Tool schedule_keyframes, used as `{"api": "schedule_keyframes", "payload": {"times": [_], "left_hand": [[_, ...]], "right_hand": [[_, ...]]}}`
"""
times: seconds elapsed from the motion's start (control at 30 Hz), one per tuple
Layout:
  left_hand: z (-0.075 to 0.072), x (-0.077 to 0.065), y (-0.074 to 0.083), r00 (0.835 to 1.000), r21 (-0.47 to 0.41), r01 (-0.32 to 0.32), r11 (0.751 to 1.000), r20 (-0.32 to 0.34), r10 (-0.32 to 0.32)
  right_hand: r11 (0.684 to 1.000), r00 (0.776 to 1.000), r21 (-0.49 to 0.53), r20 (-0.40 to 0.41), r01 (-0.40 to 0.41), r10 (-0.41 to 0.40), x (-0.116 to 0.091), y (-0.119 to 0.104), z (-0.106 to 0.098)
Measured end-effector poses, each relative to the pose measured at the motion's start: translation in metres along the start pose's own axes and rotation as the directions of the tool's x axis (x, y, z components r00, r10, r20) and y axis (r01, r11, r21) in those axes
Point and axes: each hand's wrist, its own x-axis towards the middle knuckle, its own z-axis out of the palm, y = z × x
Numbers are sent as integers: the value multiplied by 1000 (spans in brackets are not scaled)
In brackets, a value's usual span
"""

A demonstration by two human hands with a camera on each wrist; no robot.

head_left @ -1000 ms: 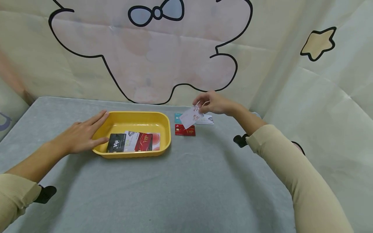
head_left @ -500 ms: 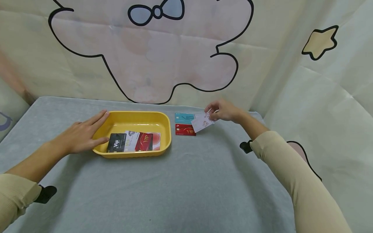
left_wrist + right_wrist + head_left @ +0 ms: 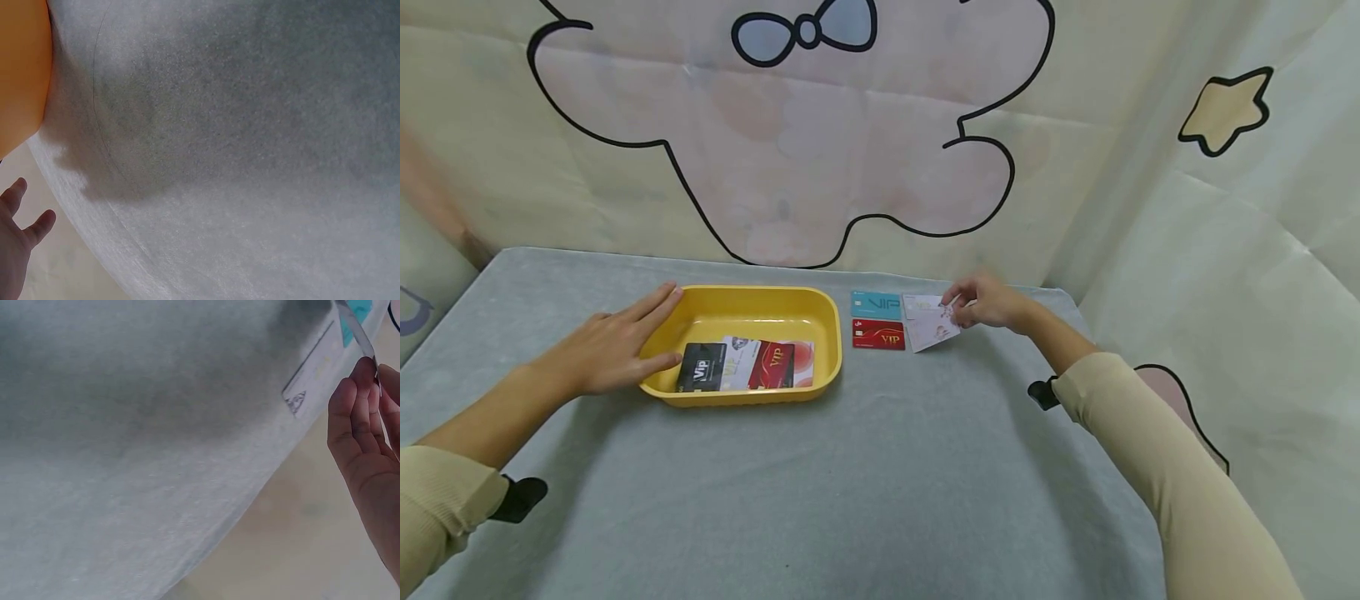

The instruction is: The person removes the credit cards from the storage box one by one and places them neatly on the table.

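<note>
My right hand pinches a pale card with small figures printed on it, seen edge-on in the right wrist view. That card partly covers a white card lying on the cloth. To its left lie a teal VIP card and, below that one, a red VIP card. My left hand rests with straight fingers on the left rim of a yellow tray. In the tray, a black card, a white card, a red card and a pinkish card overlap in a row.
A grey cloth covers the table. Behind it hangs a cream curtain with cartoon drawings, which also runs along the right side.
My right hand has moved right and slightly down with the pale card, uncovering the teal and red VIP cards on the table. The left hand and tray have stayed put.
</note>
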Motion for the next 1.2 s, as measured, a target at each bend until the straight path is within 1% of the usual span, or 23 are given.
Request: {"api": "schedule_keyframes", "payload": {"times": [0.07,0.27,0.47,0.53,0.57,0.77,0.8,1.0,1.2], "left_hand": [[0,0,0,1000,-1,2,1000,1,-2],[0,0,0,1000,1,3,1000,0,-3],[0,1,0,1000,14,-4,1000,3,4],[0,1,0,1000,15,-2,1000,8,2],[0,1,1,1000,13,-2,1000,6,2],[0,0,1,1000,5,7,1000,3,-7],[0,0,0,1000,7,7,1000,4,-7],[1,0,1,1000,3,7,1000,-3,-7],[-1,0,2,1000,4,6,1000,-3,-6]], "right_hand": [[1000,1000,7,2,2,-2,-1,2,1],[999,999,0,6,-43,43,-3,10,3],[998,998,-6,0,-70,70,-1,20,6],[997,997,-4,-8,-76,76,-2,22,8],[997,996,-3,-6,-83,83,-4,18,9],[994,994,-26,-22,-110,109,1,24,13],[993,994,-31,-30,-110,109,4,30,14],[993,992,-48,-60,-112,109,6,34,19],[991,992,-108,-107,-79,67,9,36,25]]}}
